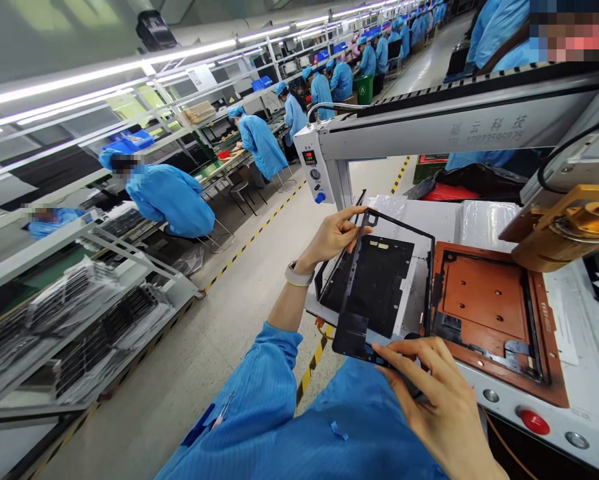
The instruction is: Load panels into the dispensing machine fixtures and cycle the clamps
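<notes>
My left hand (332, 239) pinches the upper left corner of a thin black rectangular frame (350, 333), which looks like a tablet's middle frame. At its lower edge, my right hand (429, 380) grips the same frame between thumb and fingers. It is held tilted above the white machine table, left of a brown fixture plate (484, 287). Through its opening a flat black panel (387, 280) shows on the table. Another black frame (523, 293) lies seated in the fixture plate, with dark and grey pieces along its lower side.
A brass-coloured cylinder (554, 247) overhangs the fixture from the right. Behind it runs a grey machine beam (429, 137) with a control box (312, 163). A red button (533, 421) sits on the front edge. Plastic-wrapped stacks (487, 223) lie behind. Workers in blue sit along benches to the left.
</notes>
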The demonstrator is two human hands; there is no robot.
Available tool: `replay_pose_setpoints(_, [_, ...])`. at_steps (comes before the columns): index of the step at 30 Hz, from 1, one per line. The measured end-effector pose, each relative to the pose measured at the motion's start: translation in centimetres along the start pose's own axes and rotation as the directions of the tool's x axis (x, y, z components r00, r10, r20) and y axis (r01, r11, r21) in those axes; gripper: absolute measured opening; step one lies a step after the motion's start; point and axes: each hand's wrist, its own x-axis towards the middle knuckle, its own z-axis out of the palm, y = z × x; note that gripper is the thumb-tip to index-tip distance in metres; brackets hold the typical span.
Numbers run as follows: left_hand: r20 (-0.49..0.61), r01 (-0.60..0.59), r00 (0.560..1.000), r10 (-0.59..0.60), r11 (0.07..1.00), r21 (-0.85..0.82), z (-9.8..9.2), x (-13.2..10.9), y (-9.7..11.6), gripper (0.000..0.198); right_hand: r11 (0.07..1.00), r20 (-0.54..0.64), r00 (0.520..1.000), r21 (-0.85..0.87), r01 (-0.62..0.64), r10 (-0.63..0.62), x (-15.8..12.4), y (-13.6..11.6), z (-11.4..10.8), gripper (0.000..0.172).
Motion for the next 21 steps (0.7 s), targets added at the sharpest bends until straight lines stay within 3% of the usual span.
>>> replay_pose_setpoints(7, [-0.054, 0.021, 0.998, -0.03, 0.986, -0.167, 0.0, -0.2, 0.3, 0.071, 0.976, 0.001, 0.996, -0.201, 0.084, -0.086, -1.1, 2.1, 2.1, 0.027])
replay_pose_setpoints(11, [-0.077, 0.051, 0.995, -0.069, 0.974, -0.219, -0.1, -0.4, 0.5, 0.07, 0.954, 0.047, 0.995, -0.285, 0.096, -0.086, -1.7, 2.9, 2.8, 0.039])
replay_pose_setpoints(21, [-0.19, 0.111, 0.969, -0.158, 0.965, -0.236, -0.5, -1.1, 0.9, 0.075, 0.94, 0.059, 0.997, -0.332, 0.073, -0.056, -1.6, 1.2, 1.9, 0.04])
